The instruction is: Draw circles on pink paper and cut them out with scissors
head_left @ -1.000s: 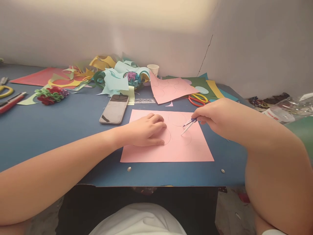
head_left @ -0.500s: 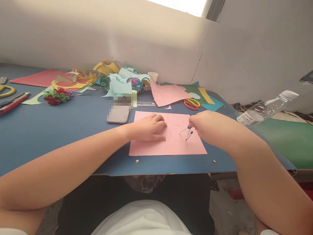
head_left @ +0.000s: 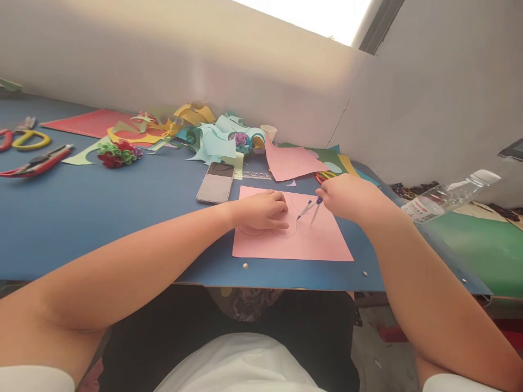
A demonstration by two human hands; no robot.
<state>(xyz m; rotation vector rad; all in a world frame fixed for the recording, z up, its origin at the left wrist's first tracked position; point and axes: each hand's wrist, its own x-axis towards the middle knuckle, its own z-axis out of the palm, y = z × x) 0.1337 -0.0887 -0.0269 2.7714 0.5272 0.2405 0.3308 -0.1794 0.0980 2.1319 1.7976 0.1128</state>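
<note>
A sheet of pink paper lies on the blue table near its front edge, with several pencilled circles on it. My left hand rests flat on the paper's left half, fingers spread, partly covering the circles. At the paper's upper right, my right hand pinches the top of a drawing compass. One leg of the compass carries a white pen with a blue tip; both legs point down at the paper, right of the drawn circles.
Behind the paper lie a phone, a clear ruler, another pink sheet and teal paper scraps. Pliers, yellow-handled scissors and a paper flower cluster are at left. A plastic bottle is at right.
The compass has turned in my right hand: its pen leg has swung from the right side round to the left. My left hand stays on the paper. The view has shifted slightly.
</note>
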